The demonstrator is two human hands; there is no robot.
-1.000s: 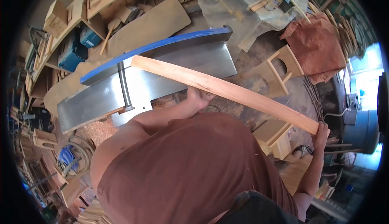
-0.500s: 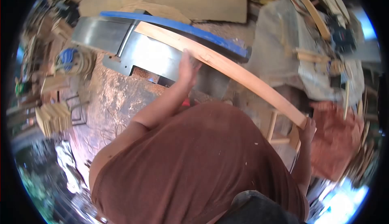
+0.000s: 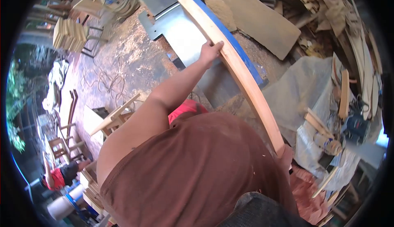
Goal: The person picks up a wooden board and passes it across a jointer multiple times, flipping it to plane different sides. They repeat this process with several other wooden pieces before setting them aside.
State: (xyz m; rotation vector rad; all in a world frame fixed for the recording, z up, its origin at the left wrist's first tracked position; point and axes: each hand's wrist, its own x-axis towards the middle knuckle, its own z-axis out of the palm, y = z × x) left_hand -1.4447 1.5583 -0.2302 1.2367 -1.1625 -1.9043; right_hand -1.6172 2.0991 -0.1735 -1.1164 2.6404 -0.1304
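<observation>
A long wooden board lies along the metal bed of a jointer, close beside its blue fence. Its far end rests near the cutter slot and its near end sticks out past the bed towards my body. My left hand grips the board's near side partway along, fingers over its top edge. Down at the near end, my right hand is closed around the board, partly hidden by the board and my shirt.
Wood shavings cover the floor. A stack of wooden pieces stands at the left, and another person is at the lower left. A large flat panel lies beyond the fence. Grey sheeting and a power tool are at the right.
The view has turned, so the jointer and board now appear steeper and further right. My left hand has gone from touching the board's side to fingers over its top edge.
</observation>
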